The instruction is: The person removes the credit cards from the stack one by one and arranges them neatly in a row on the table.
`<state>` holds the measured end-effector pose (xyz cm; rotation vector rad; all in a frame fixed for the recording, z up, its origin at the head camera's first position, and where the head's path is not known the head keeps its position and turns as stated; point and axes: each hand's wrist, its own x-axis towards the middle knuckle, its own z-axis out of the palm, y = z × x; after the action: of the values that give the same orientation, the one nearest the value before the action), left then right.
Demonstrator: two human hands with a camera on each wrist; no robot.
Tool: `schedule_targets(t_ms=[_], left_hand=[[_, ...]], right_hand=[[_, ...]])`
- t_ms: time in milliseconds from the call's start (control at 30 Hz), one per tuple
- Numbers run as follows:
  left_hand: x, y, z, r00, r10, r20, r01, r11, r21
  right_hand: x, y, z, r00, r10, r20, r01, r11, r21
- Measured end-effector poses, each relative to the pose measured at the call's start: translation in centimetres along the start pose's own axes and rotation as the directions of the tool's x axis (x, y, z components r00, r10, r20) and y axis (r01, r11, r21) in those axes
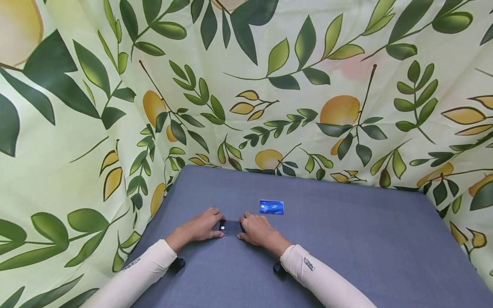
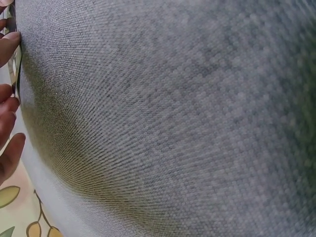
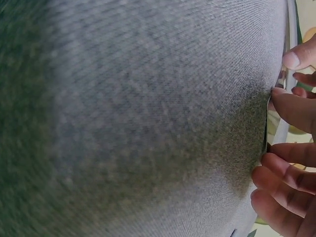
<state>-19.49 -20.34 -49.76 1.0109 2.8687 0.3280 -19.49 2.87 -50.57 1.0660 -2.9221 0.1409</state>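
My left hand [image 1: 205,226] and right hand [image 1: 257,229] face each other low over the grey-blue surface. Between them is a dark glossy card [image 1: 223,226] with a white chip square and light lettering at its left end. Left thumb and fingers pinch the left end; those of the right hand pinch the right end. The wrist views show the card nearly edge-on, its thin edge running between thumb and fingers of the left hand [image 2: 7,133] and the right hand [image 3: 291,173]. Beyond my right fingertips lies a blue VIP card [image 1: 271,207], untouched.
The grey-blue cloth surface [image 1: 346,239] meets leaf-and-fruit patterned curtains [image 1: 300,107] at the back and the left. Small black devices sit under both wrists, one at the left cuff [image 1: 177,265] and one at the right cuff [image 1: 279,269].
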Motion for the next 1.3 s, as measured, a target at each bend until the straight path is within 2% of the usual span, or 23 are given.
schedule_targets(t_ms=[433,667,1033,1300], left_hand=[[0.24,0.2,-0.02,0.999,-0.034,0.042,0.036,0.999,-0.031],[0.3,0.29,-0.19,0.998,-0.043,0.052,0.046,0.998,-0.047],[0.34,0.02,-0.08,0.999,-0.028,0.038,0.029,0.999,-0.039],[0.44,0.09,-0.25,0.997,-0.044,0.056,0.047,0.998,-0.047]], right_hand=[[0.08,0.0,-0.13,0.999,0.008,0.046,-0.009,1.0,0.008],[0.01,0.01,-0.05,1.0,0.005,0.031,-0.006,1.0,0.02],[-0.03,0.09,0.03,1.0,-0.002,0.02,0.002,1.0,0.015],[-0.11,0.12,0.05,1.0,-0.003,0.018,0.003,1.0,0.02]])
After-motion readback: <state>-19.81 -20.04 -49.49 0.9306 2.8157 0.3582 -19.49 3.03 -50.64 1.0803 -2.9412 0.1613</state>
